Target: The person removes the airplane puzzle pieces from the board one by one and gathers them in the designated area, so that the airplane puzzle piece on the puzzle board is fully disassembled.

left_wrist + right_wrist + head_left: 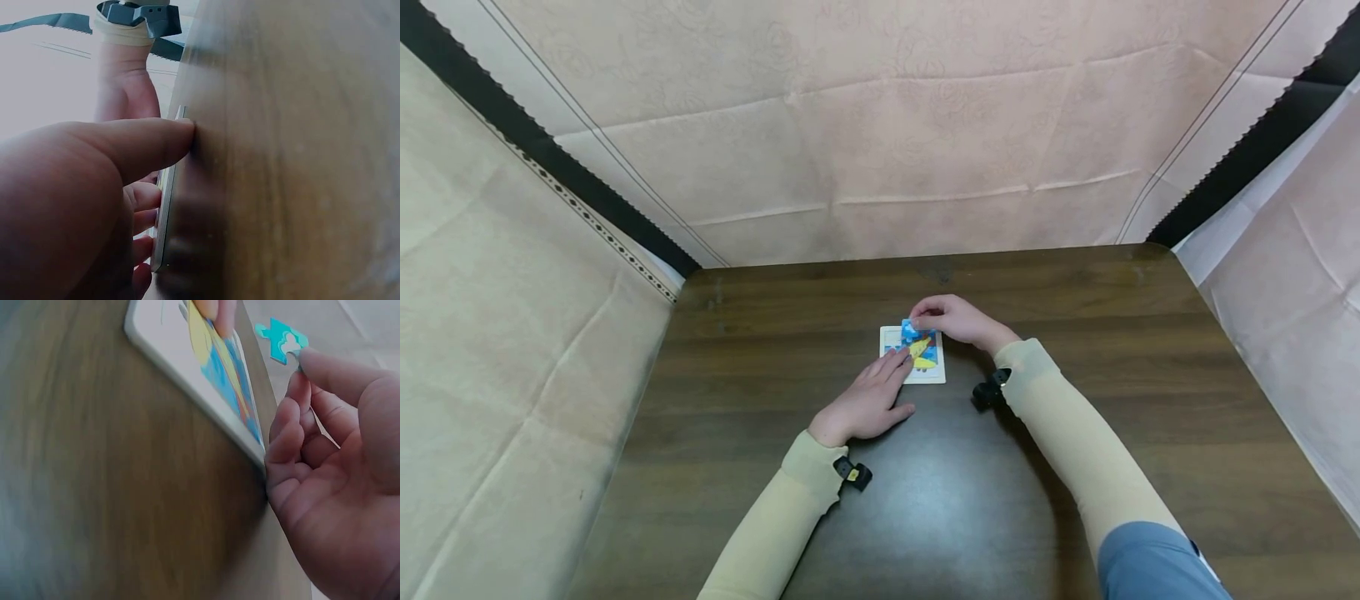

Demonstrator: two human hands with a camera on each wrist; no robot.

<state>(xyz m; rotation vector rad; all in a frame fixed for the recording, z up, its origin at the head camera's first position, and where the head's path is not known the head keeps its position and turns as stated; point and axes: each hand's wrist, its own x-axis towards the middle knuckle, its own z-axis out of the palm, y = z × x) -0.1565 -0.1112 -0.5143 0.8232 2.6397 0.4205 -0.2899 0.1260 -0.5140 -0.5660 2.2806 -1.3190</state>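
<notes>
Puzzle board (934, 379): on the brown table (1075, 317), between the hands.
Left hand (868, 400): toward the board's seven o'clock, fingers straight, tips on it, thumb spread apart.
Right hand (962, 322): at two o'clock, pinching the blue puzzle piece (278, 339).
Piece: raised off the board, by its twelve o'clock edge.

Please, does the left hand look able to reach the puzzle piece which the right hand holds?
Probably yes: the left hand lies partly over the board, close by, with nothing visible between. The right hand pinches only one edge of the puzzle piece.
</notes>
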